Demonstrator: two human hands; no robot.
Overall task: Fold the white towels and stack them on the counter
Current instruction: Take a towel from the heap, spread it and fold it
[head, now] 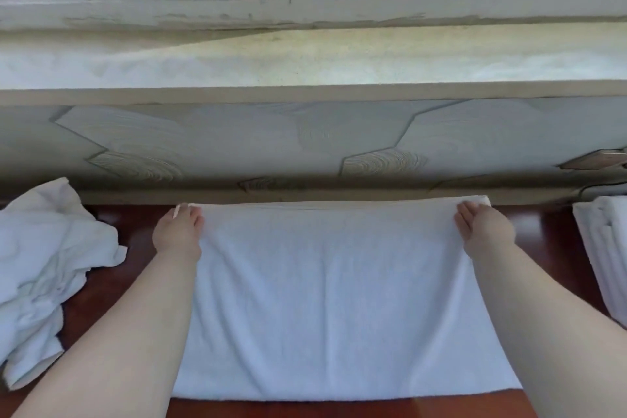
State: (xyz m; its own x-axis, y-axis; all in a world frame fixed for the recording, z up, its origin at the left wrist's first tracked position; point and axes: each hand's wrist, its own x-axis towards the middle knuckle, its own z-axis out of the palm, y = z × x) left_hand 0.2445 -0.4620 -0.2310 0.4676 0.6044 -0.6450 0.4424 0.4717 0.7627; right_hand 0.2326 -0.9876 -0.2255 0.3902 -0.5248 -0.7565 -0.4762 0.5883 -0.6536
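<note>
Both of your hands are at the far edge of the towel point(332, 299), your left hand point(178, 234) on its left corner and your right hand point(483, 231) on its right. The towel lies flat on the counter point(549, 234), long axis left to right, and the rest of it spreads back toward you between your forearms. Each hand's fingers are curled in and pinch their corner, though the number of layers held cannot be told. Neither hand is nearer. Your arms reach forward, wrists low. The folded stack point(607, 248) lies near on the right, and the crumpled pile point(44, 265) on the left.
</note>
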